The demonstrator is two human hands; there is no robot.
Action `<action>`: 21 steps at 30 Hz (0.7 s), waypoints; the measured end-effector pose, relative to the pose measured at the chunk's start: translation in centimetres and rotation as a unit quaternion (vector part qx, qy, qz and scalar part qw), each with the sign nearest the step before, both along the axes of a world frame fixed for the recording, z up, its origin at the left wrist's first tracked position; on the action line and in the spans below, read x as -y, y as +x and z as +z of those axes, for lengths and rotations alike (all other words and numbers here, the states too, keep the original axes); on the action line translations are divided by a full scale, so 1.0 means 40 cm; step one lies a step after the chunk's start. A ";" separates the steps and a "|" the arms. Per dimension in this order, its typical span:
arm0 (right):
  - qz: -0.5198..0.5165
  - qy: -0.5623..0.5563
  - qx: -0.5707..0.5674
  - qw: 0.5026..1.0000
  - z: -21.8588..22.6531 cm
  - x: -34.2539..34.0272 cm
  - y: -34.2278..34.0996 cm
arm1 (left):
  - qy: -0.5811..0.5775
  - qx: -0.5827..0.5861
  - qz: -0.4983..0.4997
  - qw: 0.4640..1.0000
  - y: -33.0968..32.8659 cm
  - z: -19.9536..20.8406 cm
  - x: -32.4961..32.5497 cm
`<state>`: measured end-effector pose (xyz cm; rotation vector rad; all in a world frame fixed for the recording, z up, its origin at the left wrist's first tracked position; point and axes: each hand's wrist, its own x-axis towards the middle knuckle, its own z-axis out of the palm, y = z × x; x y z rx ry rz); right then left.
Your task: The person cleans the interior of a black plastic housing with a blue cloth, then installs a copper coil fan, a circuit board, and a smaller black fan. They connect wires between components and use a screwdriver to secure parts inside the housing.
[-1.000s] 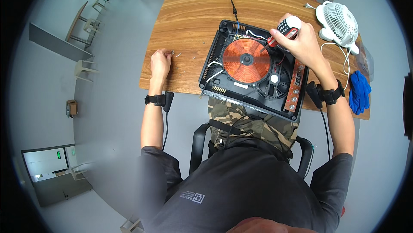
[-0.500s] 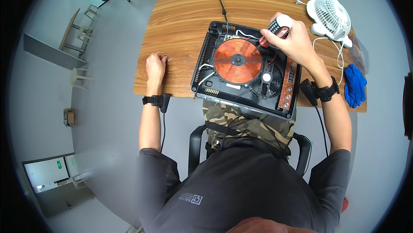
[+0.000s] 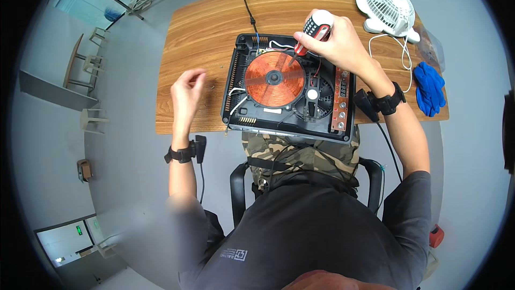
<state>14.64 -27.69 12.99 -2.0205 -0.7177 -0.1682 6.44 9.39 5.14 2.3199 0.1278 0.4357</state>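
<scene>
An opened induction cooker (image 3: 252, 121) lies on the table, its round copper coil (image 3: 263, 86) exposed. My right hand (image 3: 343, 46) is closed round a screwdriver (image 3: 320, 19) with a white, black and red handle. The tool tilts down to the left, its shaft near the coil's upper right edge; whether its tip touches anything is unclear. Left of the cooker, my left hand (image 3: 186, 93) hovers above the tabletop. Its fingers are bent, the thumb slightly apart from them, with nothing visible between. Small metal pieces, perhaps screws (image 3: 213, 87), lie beside it.
A white fan (image 3: 390, 8) with its cord stands at the far right of the wooden table (image 3: 214, 16). Blue gloves (image 3: 430, 89) and a clear plastic container (image 3: 429, 49) lie by the right edge. The cooker's black cable (image 3: 248, 6) runs over the far edge.
My left hand has lifted off the tabletop and its fingers have loosened. The screwdriver stays in my right hand over the coil's upper right edge. The whole view has shifted slightly.
</scene>
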 end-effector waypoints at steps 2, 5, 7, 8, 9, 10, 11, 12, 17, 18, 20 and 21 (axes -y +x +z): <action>-0.002 0.006 0.000 1.000 0.012 -0.006 -0.007 | -0.097 -0.021 -0.101 0.990 0.004 0.004 0.055; -0.001 0.038 -0.001 0.999 0.024 -0.012 -0.020 | -0.316 -0.063 -0.164 0.932 -0.005 0.049 0.169; 0.003 0.061 -0.011 0.998 0.036 -0.012 -0.033 | -0.363 -0.075 -0.190 0.909 0.001 0.028 0.197; 0.012 0.057 -0.023 0.998 0.046 -0.010 -0.041 | -0.370 -0.083 -0.199 0.903 -0.003 0.021 0.208; 0.022 0.054 -0.035 0.998 0.058 -0.008 -0.048 | -0.361 -0.111 -0.190 0.906 -0.010 0.020 0.213; 0.028 0.049 -0.047 0.997 0.064 -0.004 -0.054 | -0.367 -0.116 -0.186 0.904 -0.017 0.020 0.225; 0.037 0.064 -0.051 0.996 0.066 -0.002 -0.057 | -0.362 -0.124 -0.190 0.904 -0.020 0.022 0.232; 0.041 0.077 -0.056 0.995 0.072 -0.001 -0.062 | -0.358 -0.132 -0.194 0.904 -0.021 0.023 0.238; 0.049 0.151 -0.024 0.987 0.072 -0.026 -0.075 | -0.385 -0.141 -0.218 0.886 -0.028 0.027 0.260; 0.049 0.143 -0.024 0.988 0.070 -0.027 -0.073 | -0.391 -0.141 -0.220 0.882 -0.029 0.028 0.262; 0.052 0.127 -0.023 0.990 0.070 -0.029 -0.066 | -0.396 -0.139 -0.220 0.881 -0.029 0.027 0.264; 0.052 0.130 -0.030 0.990 0.071 -0.032 -0.066 | -0.398 -0.139 -0.220 0.880 -0.029 0.026 0.264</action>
